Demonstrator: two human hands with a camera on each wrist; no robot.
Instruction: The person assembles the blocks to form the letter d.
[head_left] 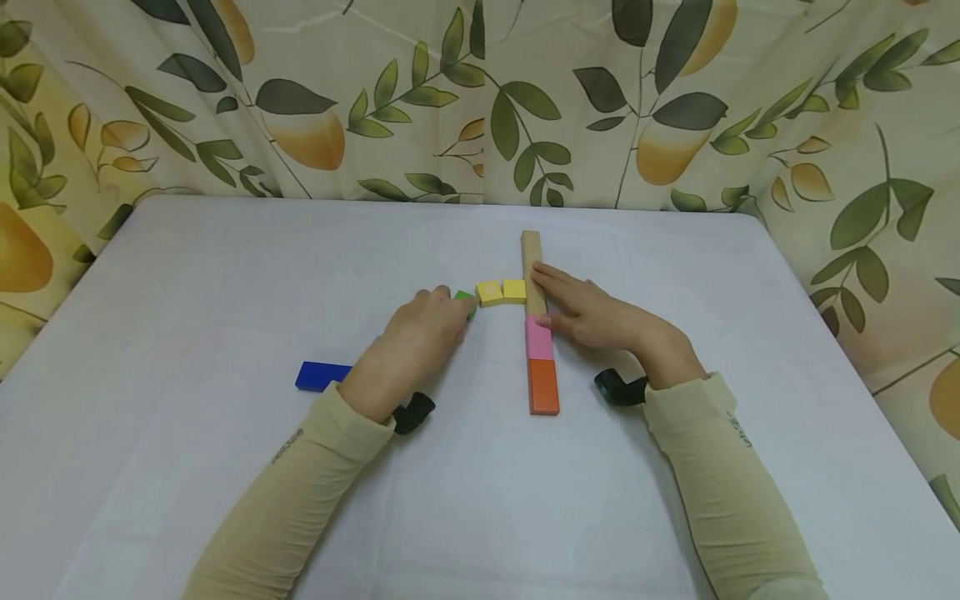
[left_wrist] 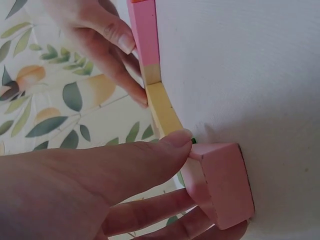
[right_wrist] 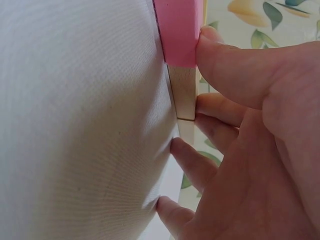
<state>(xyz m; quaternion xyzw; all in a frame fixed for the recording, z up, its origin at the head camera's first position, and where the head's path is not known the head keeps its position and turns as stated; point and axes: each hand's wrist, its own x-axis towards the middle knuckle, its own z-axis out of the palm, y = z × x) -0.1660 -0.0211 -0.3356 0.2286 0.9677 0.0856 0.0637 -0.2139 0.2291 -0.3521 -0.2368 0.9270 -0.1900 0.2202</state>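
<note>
My left hand (head_left: 431, 325) grips a pink block (left_wrist: 220, 182) between thumb and curled fingers; in the head view that block is hidden under the hand. A green block (head_left: 465, 297) shows at its fingertips, beside two yellow blocks (head_left: 501, 292) that reach to a straight column. That column has plain wooden blocks (head_left: 532, 250) at the far end, then a pink block (head_left: 538, 337) and an orange block (head_left: 543, 387). Along its right side my right hand (head_left: 588, 308) rests with fingers extended, fingertips at the wood and thumb at the column's pink block (right_wrist: 180, 30).
A blue block (head_left: 318, 375) lies left of the left forearm, partly covered by it. Black wrist cameras (head_left: 621, 388) sit under both wrists. The white tabletop (head_left: 465, 500) ends at a patterned curtain (head_left: 420, 100) behind and at both sides.
</note>
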